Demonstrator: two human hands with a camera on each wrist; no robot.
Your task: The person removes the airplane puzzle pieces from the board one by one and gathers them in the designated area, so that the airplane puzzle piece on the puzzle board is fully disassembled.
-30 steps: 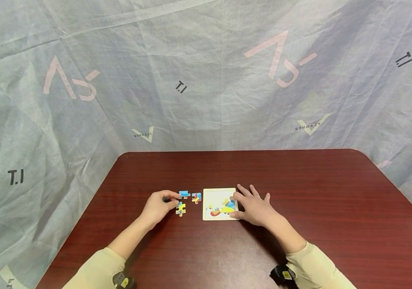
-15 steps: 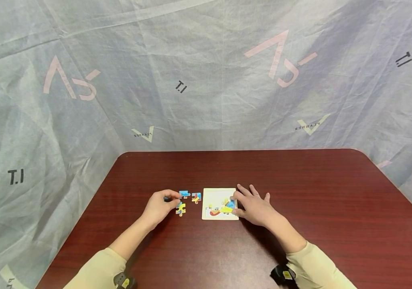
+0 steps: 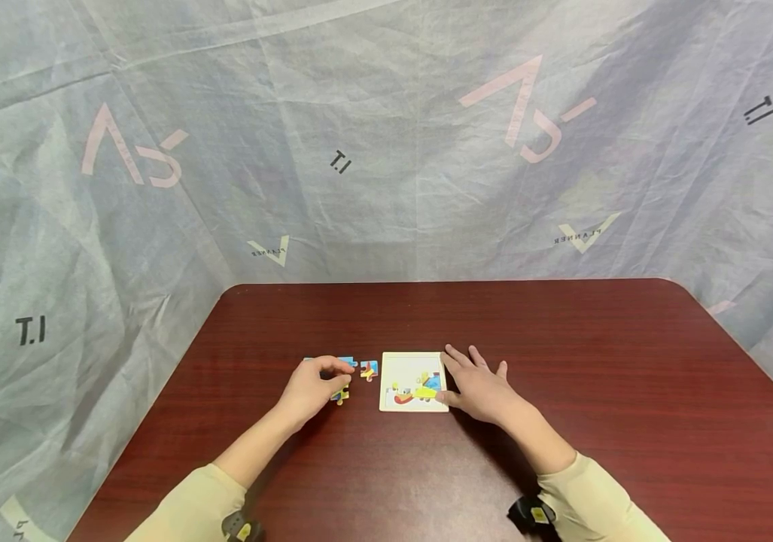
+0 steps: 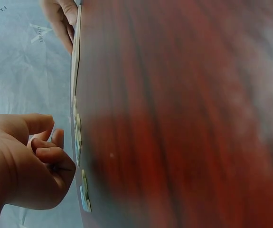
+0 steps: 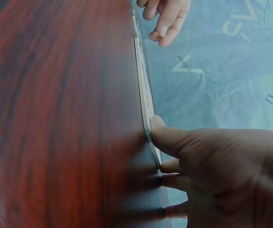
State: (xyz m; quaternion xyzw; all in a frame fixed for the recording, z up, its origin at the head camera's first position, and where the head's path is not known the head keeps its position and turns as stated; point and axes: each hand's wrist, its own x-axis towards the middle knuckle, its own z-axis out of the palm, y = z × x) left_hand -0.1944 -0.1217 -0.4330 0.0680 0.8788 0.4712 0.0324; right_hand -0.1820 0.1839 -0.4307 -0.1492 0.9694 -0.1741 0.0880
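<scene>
My left hand (image 3: 310,391) hovers over loose jigsaw pieces left of the tray, its thumb and index finger bent and apart. The left wrist view shows no piece between those fingers. A yellow jigsaw piece (image 3: 341,396) and a blue jigsaw piece (image 3: 348,361) are partly hidden by this hand. A red, yellow and blue jigsaw piece (image 3: 369,369) lies between it and the pale puzzle tray (image 3: 400,367). Several fitted pieces fill the tray's lower and right parts. My right hand (image 3: 484,390) has its fingers spread, the thumb resting on the tray's right edge.
A dark red wooden table (image 3: 386,467) carries everything. Grey printed cloth (image 3: 413,150) hangs behind its far edge and along both sides. Another bit of blue piece (image 3: 306,359) shows behind the left hand.
My left hand has shifted right, now covering more of the yellow and blue pieces. The right index finger has straightened and moved back from the fitted pieces to the tray's right edge.
</scene>
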